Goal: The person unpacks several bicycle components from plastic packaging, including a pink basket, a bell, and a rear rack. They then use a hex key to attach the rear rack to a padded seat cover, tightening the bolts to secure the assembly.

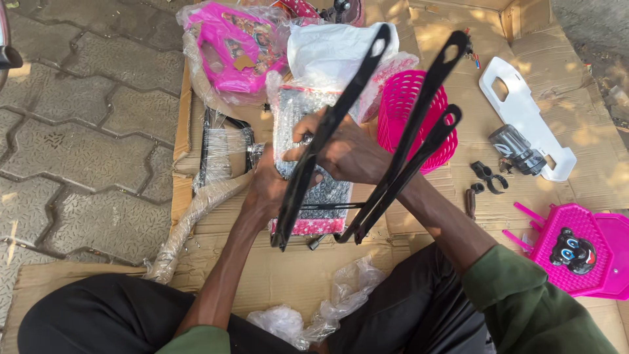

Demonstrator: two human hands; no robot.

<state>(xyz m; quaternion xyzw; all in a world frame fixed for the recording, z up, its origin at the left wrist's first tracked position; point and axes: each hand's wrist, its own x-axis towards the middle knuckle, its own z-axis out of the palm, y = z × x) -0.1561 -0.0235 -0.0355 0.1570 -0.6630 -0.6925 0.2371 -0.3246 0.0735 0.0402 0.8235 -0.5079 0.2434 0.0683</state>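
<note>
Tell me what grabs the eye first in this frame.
Dead centre, the black metal stays fan up toward the camera, over a bubble-wrapped part that the left hand and right hand grip. Hot pink comes next: a pink basket just behind the hands, and a pink panel with a black bear face at lower right on the cardboard.

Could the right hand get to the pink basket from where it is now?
Probably yes: the right hand sits just beside the pink basket, with only the black metal struts crossing between, though both hands are busy with the wrapped part.
</note>
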